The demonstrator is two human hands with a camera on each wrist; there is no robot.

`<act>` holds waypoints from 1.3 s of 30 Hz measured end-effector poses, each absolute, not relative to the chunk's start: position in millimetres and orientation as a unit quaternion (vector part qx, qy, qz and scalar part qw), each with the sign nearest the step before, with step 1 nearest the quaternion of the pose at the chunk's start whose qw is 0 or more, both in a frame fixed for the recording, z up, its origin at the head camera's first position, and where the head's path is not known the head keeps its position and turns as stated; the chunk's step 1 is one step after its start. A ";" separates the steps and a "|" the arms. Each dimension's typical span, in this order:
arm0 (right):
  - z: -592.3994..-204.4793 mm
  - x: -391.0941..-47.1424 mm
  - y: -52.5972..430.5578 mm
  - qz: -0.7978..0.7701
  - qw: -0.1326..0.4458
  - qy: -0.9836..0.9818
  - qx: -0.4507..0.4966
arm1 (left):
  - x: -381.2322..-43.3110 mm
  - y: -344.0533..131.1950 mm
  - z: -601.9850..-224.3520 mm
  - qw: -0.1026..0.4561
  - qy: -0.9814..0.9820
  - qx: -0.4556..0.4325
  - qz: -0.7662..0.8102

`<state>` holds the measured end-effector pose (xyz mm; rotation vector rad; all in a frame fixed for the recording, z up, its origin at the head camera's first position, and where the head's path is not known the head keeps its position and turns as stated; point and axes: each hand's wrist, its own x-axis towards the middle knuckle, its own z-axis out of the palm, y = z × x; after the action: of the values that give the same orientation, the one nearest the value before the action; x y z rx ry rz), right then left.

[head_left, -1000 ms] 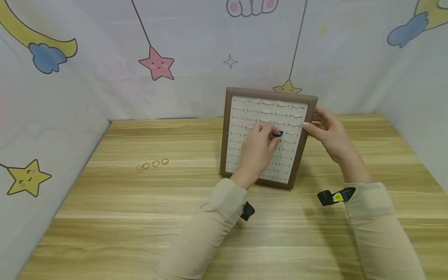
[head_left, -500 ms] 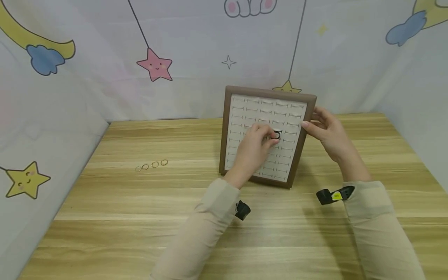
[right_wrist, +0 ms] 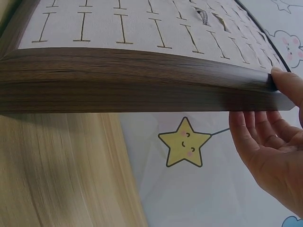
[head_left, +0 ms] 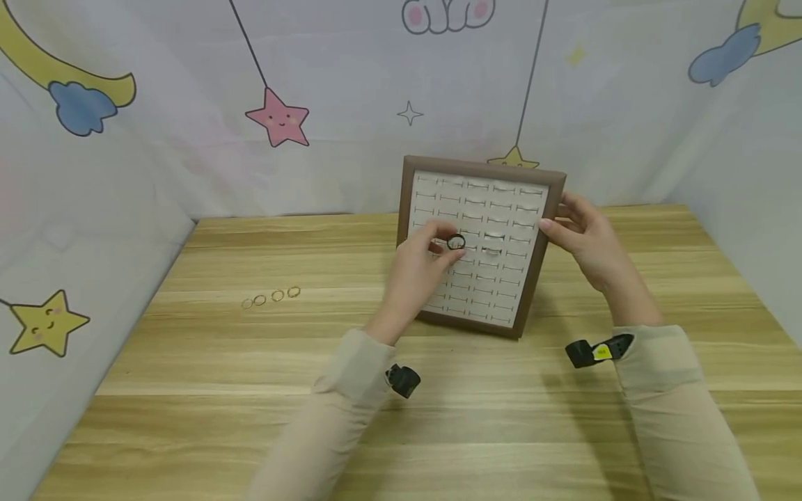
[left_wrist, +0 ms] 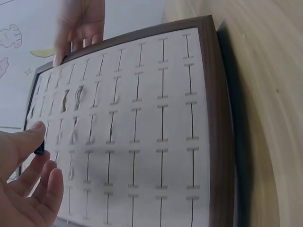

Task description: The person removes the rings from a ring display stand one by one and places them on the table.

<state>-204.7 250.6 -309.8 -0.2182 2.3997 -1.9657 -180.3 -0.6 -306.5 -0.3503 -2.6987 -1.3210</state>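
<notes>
My left hand (head_left: 418, 268) pinches a black ring (head_left: 456, 241) between thumb and fingers, in front of the display board's middle. The ring shows as a small dark piece (left_wrist: 40, 148) in the left wrist view. The board (head_left: 460, 278) is white with rows of slits inside a brown wood-look frame (right_wrist: 142, 71), and leans back on the table. My right hand (head_left: 585, 240) grips its right edge, thumb in front and fingers behind. A silvery textured band (right_wrist: 202, 17) shows in one slit; the slit beside it (right_wrist: 221, 21) gapes.
Several thin rings (head_left: 278, 296) lie in a row on the wooden table (head_left: 188, 390), left of the board. A white cloth backdrop (head_left: 351, 104) with printed stars rises behind the table and along its sides.
My left hand has drawn back leftward from the board's right-centre slits, bringing the black ring with it. Two slits formerly behind the fingers now show. The right hand keeps its grip on the frame.
</notes>
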 end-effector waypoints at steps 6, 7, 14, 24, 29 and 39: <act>-308.9 -204.6 248.7 -0.628 0.017 0.775 -0.060 | -177.2 -26.8 -308.7 0.062 -0.888 -0.080 -0.448; -308.7 -204.5 248.3 -0.627 0.017 0.777 -0.057 | -177.2 -31.7 -310.2 0.063 -0.889 -0.073 -0.447; -309.3 -203.7 249.4 -0.622 0.018 0.781 -0.053 | -178.1 -73.4 -318.2 0.050 -0.890 -0.023 -0.452; -309.9 -204.4 250.5 -0.629 0.022 0.775 -0.059 | -175.8 -146.1 -332.1 0.071 -0.908 0.052 -0.409; -308.7 -203.9 248.5 -0.625 0.021 0.779 -0.046 | -168.0 -182.8 -339.8 0.078 -0.908 0.096 -0.399; -308.7 -203.2 249.4 -0.632 0.020 0.773 -0.049 | -157.0 -238.6 -358.8 0.096 -0.905 0.170 -0.377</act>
<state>-203.2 249.4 -308.7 -0.1526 2.3982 -1.9607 -157.0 -238.6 -358.8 0.5040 -2.6822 -1.1168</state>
